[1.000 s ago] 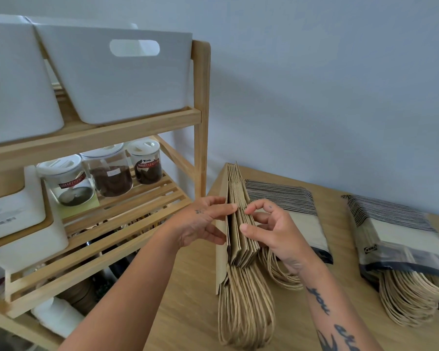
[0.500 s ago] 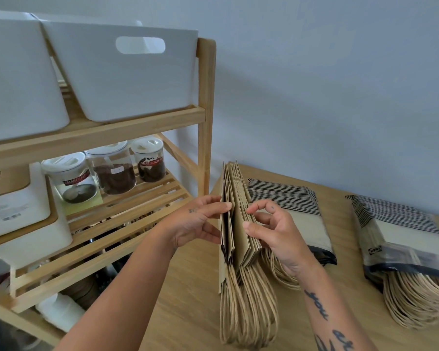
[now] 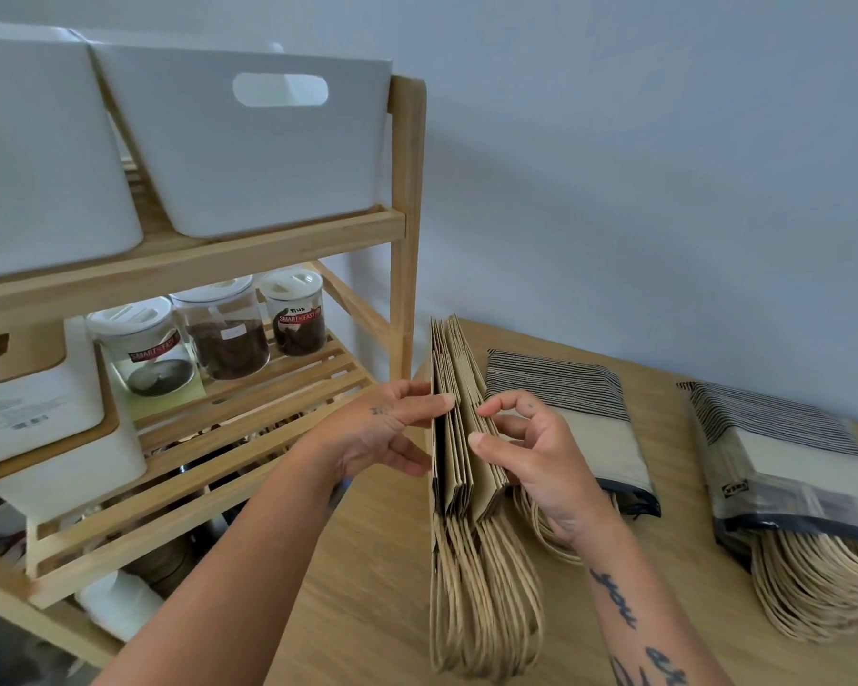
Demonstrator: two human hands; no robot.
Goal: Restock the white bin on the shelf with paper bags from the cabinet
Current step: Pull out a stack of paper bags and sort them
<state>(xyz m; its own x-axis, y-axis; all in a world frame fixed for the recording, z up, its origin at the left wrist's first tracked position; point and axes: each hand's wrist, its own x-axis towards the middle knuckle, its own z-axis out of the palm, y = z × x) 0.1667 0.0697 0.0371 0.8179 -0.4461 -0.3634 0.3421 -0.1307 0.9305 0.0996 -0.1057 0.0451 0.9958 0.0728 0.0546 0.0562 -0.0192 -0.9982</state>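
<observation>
- The paper bags [image 3: 459,438], plain brown and folded flat, stand on edge in a fanned stack on the wooden desk [image 3: 367,596], with their twisted paper handles trailing toward the camera.
- The left hand [image 3: 382,433] lies against the left face of the stack. Its fingers [image 3: 431,402] are nearly straight and spread a little, the index tip reaches the upper edges and the thumb presses lower down.
- The right hand [image 3: 540,458] meets the stack from the right. Its fingers [image 3: 503,401] are curled, with the index tip and thumb tip pinching at the bags' edges.
- The stack is held upright between the two hands.
- The white bin [image 3: 248,151] sits on the top level of the wooden shelf [image 3: 407,215], left of the desk and well apart from the bags, and its cut-out handle faces the camera.
- A second white container [image 3: 36,156] stands just beside it.
- Three lidded jars [image 3: 224,329] line the slatted level below.
- Two wrapped bundles [image 3: 580,418] of striped bags lie flat on the desk to the right of the stack.
</observation>
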